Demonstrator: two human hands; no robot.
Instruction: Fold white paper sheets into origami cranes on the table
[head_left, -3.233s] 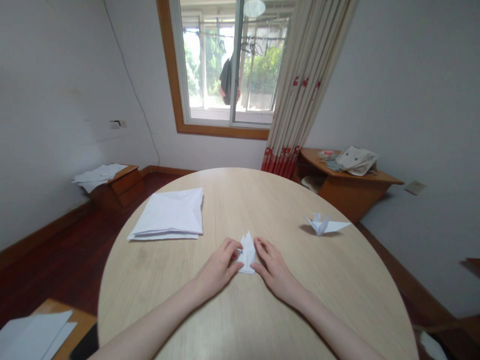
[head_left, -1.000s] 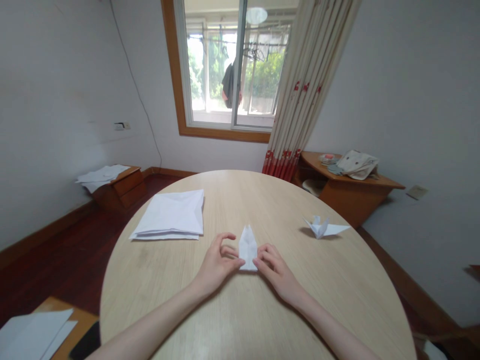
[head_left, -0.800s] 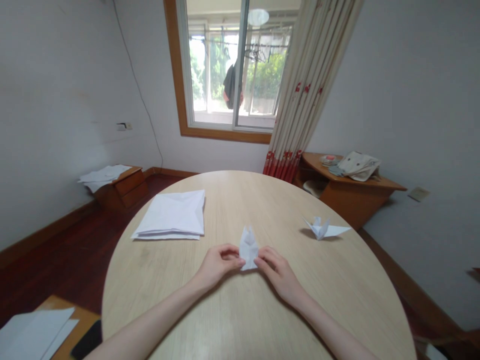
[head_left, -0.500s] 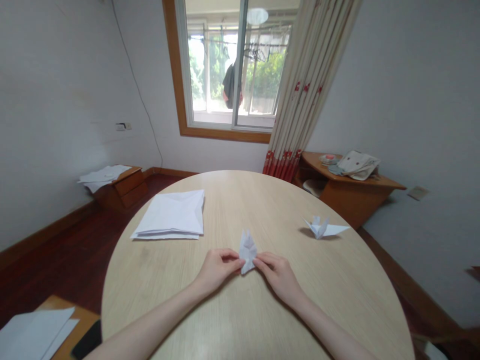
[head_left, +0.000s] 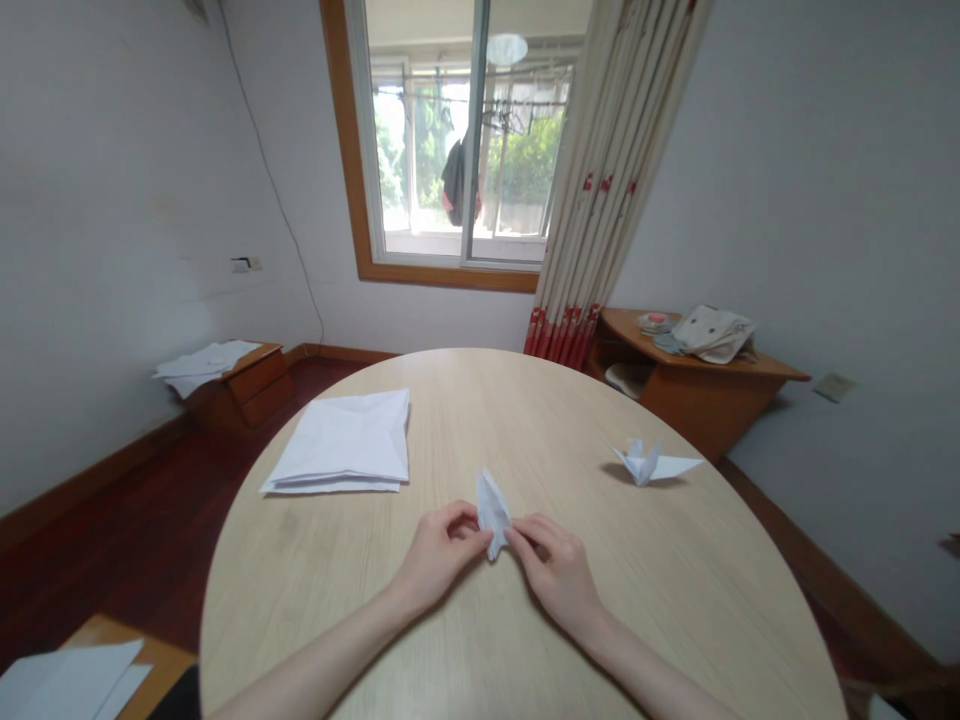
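Observation:
Between my two hands, just above the round wooden table [head_left: 480,630], is a small folded piece of white paper [head_left: 493,505] with a pointed top. My left hand [head_left: 444,548] pinches its lower left edge between thumb and fingers. On the other side, my right hand [head_left: 556,560] pinches the lower right edge the same way. A finished-looking paper crane [head_left: 645,463] with spread wings rests on the table to the right, apart from my hands.
A stack of white paper sheets [head_left: 341,445] lies at the table's left. Behind, a corner desk [head_left: 705,395] holds a cloth bag [head_left: 712,333] beside the curtain [head_left: 600,200]. More papers [head_left: 75,680] lie on a low wooden surface at the lower left.
The folded paper has turned in my fingers; its separate upper points now show as one leaf-like tip. Both hands keep their pinch. The whole view has shifted slightly.

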